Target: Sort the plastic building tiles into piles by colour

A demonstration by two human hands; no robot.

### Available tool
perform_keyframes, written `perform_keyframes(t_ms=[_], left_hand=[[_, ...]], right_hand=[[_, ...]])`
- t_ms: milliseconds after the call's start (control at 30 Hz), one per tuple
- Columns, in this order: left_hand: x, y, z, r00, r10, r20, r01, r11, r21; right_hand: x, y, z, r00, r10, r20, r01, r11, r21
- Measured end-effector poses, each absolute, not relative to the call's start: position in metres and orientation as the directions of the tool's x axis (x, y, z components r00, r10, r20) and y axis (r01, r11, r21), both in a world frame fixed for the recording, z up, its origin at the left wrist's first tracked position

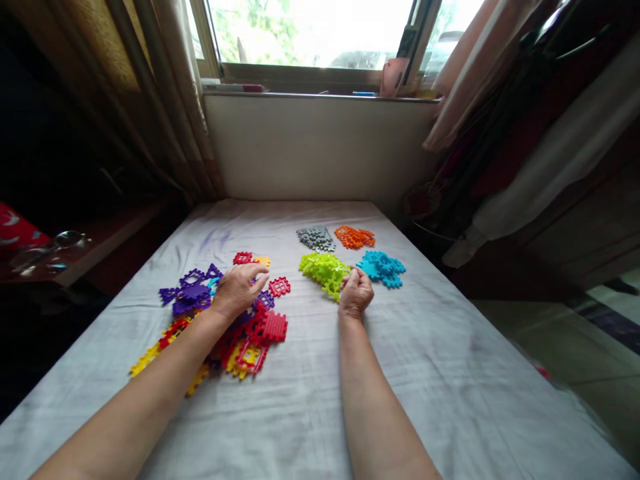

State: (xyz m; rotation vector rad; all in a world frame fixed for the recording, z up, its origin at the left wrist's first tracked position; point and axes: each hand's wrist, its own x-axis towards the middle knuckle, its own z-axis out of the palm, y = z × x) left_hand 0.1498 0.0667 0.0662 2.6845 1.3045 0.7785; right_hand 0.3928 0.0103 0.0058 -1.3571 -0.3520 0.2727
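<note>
My left hand (240, 290) hovers at the mixed pile, its fingers stretched forward and apart with nothing seen in them. Under and around it lie flat notched building pieces: purple ones (193, 293), red ones (275, 327) and yellow ones (145, 360). A single red window-shaped piece (279, 287) sits just right of the hand. My right hand (357, 293) is closed at the right edge of a lime-green heap of pieces (323, 268). Whatever its fingers hold is hidden. Blue pieces (384, 268) are heaped right beside that hand.
Grey pieces (316, 238) and orange pieces (354, 237) form two small heaps farther back. A pale sheet (305, 427) covers the surface beneath everything. Beyond it stand a low wall (310, 147) and a window. Curtains (170, 100) hang at left, clothes at right.
</note>
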Motion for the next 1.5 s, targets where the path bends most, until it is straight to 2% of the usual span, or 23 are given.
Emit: perform_keyframes(t_ms=[100,167,233,333,400,467,600,700,900,1000,1067,1167,1267,1367,1500], left_hand=[[0.084,0.055,0.059,0.373,0.790,0.487,0.806,-0.535,0.251],[0.043,0.050,0.053,0.269,0.815,0.514,0.863,-0.441,0.248],[0.010,0.049,0.044,0.171,0.836,0.521,0.896,-0.352,0.271],[-0.023,0.051,0.026,0.053,0.858,0.511,0.903,-0.260,0.343],[-0.033,0.053,0.015,0.014,0.869,0.494,0.895,-0.232,0.381],[-0.035,0.054,0.007,-0.003,0.887,0.462,0.888,-0.210,0.409],[-0.030,0.052,0.004,0.022,0.930,0.366,0.853,-0.209,0.479],[-0.030,0.049,0.005,0.018,0.933,0.359,0.789,-0.234,0.569],[-0.038,0.049,0.004,-0.171,0.897,0.408,0.578,-0.244,0.779],[-0.040,0.049,0.004,-0.243,0.885,0.398,0.483,-0.246,0.841],[-0.040,0.049,0.003,-0.252,0.881,0.400,0.463,-0.253,0.849],[-0.039,0.048,0.003,-0.199,0.883,0.424,0.511,-0.276,0.814],[-0.039,0.047,0.003,-0.100,0.894,0.436,0.583,-0.303,0.754],[-0.038,0.045,0.002,-0.060,0.912,0.406,0.630,-0.281,0.724],[-0.038,0.043,0.002,-0.058,0.918,0.392,0.673,-0.254,0.694]], right_hand=[[0.394,0.009,0.005,0.914,0.384,0.131,0.082,0.141,-0.987],[0.390,0.004,0.006,0.892,0.392,0.225,0.206,0.089,-0.974],[0.379,-0.003,0.008,0.817,0.457,0.352,0.366,0.061,-0.928],[0.348,-0.022,0.012,0.539,0.670,0.510,0.591,0.131,-0.796],[0.321,-0.036,0.013,0.292,0.791,0.537,0.714,0.193,-0.673],[0.294,-0.049,0.014,0.137,0.865,0.483,0.814,0.179,-0.552],[0.246,-0.058,0.016,0.090,0.951,0.297,0.906,0.046,-0.420],[0.214,-0.050,0.016,0.063,0.964,0.260,0.902,0.056,-0.428],[0.179,-0.019,0.018,0.014,0.922,0.387,0.825,0.208,-0.525],[0.192,0.011,0.029,0.047,0.915,0.401,0.808,0.201,-0.554],[0.207,0.036,0.040,0.121,0.932,0.341,0.816,0.101,-0.568],[0.226,0.075,0.053,0.238,0.961,0.142,0.834,-0.127,-0.537],[0.231,0.105,0.059,0.269,0.963,-0.031,0.839,-0.250,-0.484],[0.221,0.120,0.057,0.209,0.974,-0.083,0.868,-0.223,-0.443],[0.199,0.120,0.049,-0.009,1.000,-0.004,0.914,0.006,-0.407]])
